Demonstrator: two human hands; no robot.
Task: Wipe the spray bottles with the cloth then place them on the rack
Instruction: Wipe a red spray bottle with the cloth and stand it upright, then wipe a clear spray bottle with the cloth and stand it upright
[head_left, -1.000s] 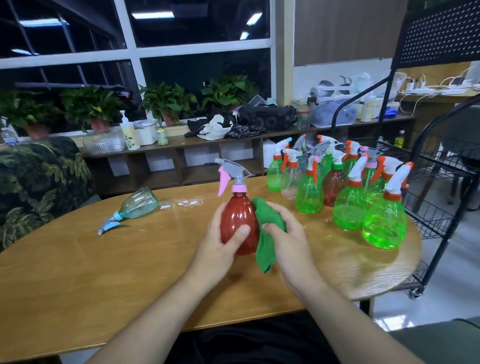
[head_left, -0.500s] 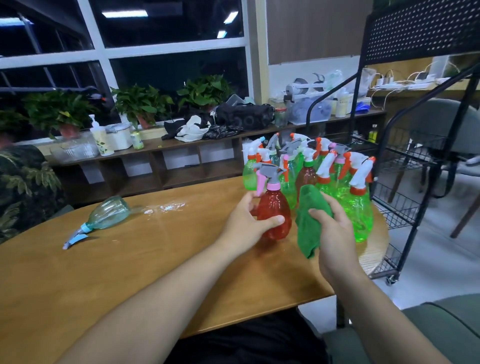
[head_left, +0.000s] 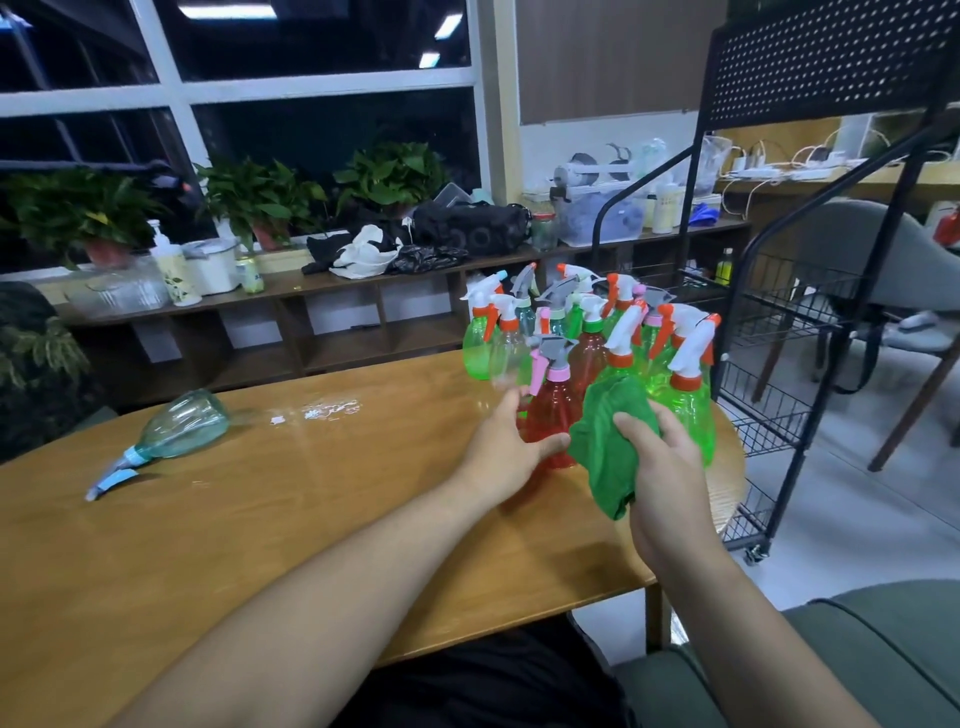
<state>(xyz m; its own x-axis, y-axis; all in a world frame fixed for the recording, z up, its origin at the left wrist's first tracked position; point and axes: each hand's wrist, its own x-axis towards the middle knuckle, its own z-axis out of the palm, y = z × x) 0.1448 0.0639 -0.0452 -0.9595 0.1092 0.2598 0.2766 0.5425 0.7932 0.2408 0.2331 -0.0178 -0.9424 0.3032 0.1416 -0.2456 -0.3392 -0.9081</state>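
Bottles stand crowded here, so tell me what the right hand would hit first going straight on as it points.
Probably the red bottle the left hand holds, through the green cloth the right hand grips; a green bottle just behind may be nearer: depth unclear.

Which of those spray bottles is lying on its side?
The clear bluish plastic spray bottle with a pale blue nozzle, alone on the wooden table's left; the other bottles all stand upright.
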